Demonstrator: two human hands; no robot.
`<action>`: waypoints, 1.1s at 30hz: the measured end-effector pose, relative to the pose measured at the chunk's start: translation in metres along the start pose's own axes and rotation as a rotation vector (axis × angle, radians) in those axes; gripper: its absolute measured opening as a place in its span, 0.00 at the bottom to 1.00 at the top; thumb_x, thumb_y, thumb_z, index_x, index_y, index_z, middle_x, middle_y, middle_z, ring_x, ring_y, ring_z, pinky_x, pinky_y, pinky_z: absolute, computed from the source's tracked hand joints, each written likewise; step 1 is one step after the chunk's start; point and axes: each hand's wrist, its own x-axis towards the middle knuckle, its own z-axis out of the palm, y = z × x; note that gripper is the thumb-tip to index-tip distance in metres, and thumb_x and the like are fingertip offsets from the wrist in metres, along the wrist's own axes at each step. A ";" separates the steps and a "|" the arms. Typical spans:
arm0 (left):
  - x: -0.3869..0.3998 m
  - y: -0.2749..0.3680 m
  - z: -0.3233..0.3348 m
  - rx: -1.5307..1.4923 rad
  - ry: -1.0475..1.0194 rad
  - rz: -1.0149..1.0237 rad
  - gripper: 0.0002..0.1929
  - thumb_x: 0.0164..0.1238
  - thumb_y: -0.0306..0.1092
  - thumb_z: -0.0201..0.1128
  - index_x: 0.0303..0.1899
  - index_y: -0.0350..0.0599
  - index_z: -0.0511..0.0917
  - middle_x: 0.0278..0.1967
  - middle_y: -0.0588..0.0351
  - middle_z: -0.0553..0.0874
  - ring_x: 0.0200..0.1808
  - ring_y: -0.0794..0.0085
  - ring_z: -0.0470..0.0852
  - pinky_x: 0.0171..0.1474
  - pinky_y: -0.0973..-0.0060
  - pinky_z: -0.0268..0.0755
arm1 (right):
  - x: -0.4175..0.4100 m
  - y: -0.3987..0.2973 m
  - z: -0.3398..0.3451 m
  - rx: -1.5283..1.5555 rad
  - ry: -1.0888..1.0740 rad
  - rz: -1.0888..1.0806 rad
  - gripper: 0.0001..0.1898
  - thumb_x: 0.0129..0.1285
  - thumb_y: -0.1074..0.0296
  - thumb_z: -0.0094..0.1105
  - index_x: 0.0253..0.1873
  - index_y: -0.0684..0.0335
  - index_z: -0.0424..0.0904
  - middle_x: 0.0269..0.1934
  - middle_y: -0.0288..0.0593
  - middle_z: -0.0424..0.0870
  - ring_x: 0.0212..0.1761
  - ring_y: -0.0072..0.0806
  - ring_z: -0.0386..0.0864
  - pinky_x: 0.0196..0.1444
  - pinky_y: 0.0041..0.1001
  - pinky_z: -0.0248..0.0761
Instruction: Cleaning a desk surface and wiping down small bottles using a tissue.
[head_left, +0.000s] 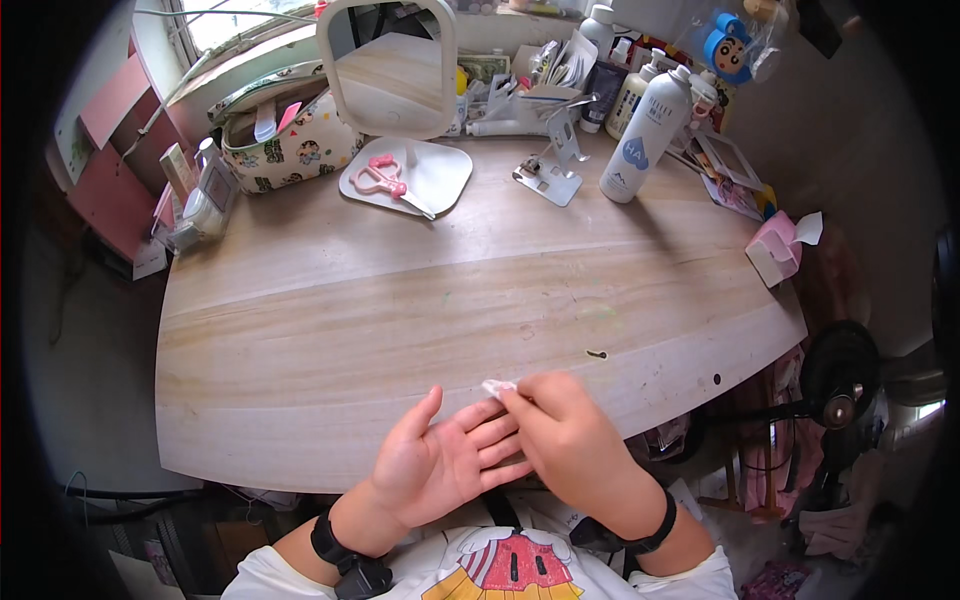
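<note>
My left hand (450, 461) is held palm up over the near edge of the wooden table (360, 330), its fingers spread and nothing in it. Between the thumb and fingers of my right hand (562, 427) is a small white tissue (497, 388). The tissue is close to the tip of my left index finger; whether it touches cannot be told. My right hand hides some of the left fingertips. Each wrist wears a black strap.
Toward the back stand a square mirror (391, 82) with pink scissors (386, 184) on its base, a patterned pouch (292, 142), a metal phone stand (551, 176) and a tall white spray can (646, 135). A pink tissue box (780, 247) sits at the right edge.
</note>
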 end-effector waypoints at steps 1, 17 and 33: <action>0.000 0.000 0.001 -0.001 -0.001 -0.003 0.40 0.84 0.64 0.30 0.80 0.37 0.52 0.79 0.44 0.62 0.81 0.53 0.59 0.83 0.49 0.49 | 0.001 -0.006 0.001 0.063 -0.016 -0.046 0.21 0.55 0.76 0.62 0.55 0.78 0.80 0.46 0.52 0.79 0.50 0.46 0.79 0.51 0.36 0.78; -0.001 -0.003 -0.001 0.142 0.029 -0.018 0.41 0.84 0.65 0.31 0.81 0.39 0.50 0.79 0.44 0.63 0.81 0.54 0.61 0.81 0.52 0.54 | -0.005 -0.013 0.005 0.097 -0.007 -0.049 0.21 0.56 0.76 0.61 0.56 0.78 0.79 0.47 0.54 0.80 0.51 0.49 0.79 0.54 0.38 0.77; 0.001 -0.009 0.005 0.379 0.042 -0.012 0.41 0.84 0.65 0.30 0.83 0.41 0.45 0.78 0.42 0.65 0.78 0.57 0.67 0.78 0.56 0.60 | -0.006 0.000 -0.002 -0.027 -0.029 0.173 0.18 0.56 0.76 0.61 0.52 0.76 0.81 0.45 0.53 0.79 0.50 0.47 0.78 0.54 0.37 0.76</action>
